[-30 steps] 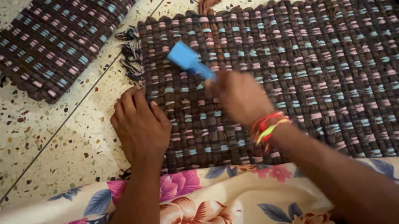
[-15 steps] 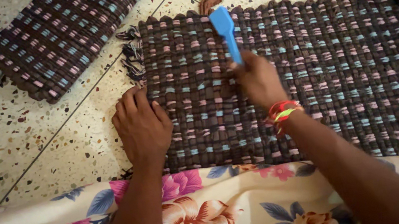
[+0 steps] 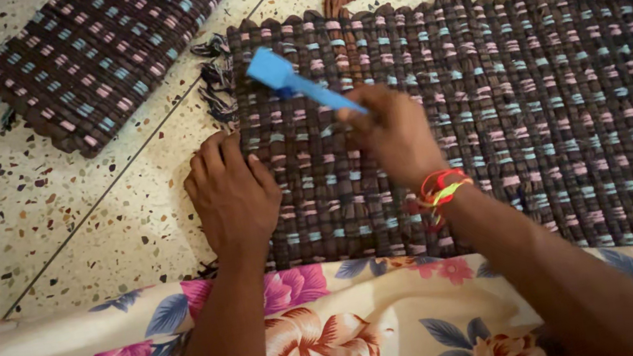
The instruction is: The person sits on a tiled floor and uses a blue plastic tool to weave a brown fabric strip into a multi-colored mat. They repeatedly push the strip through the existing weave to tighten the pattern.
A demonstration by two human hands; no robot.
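Brush (image 3: pixel 293 84), a blue plastic one, is clenched by its handle in the right hand (image 3: pixel 394 136), its head raised and tilted over the near-left part of the woven mat (image 3: pixel 539 83) spread on the speckled floor (image 3: pixel 88 231). Left hand (image 3: pixel 233 195) lies flat, fingers spread and holding nothing, pressing the mat's left edge by the fringe (image 3: pixel 215 84). Judging by this, brushing is mid-stroke, and the next pass needs that edge pinned; a second mat (image 3: pixel 102 51) lies apart at upper left.
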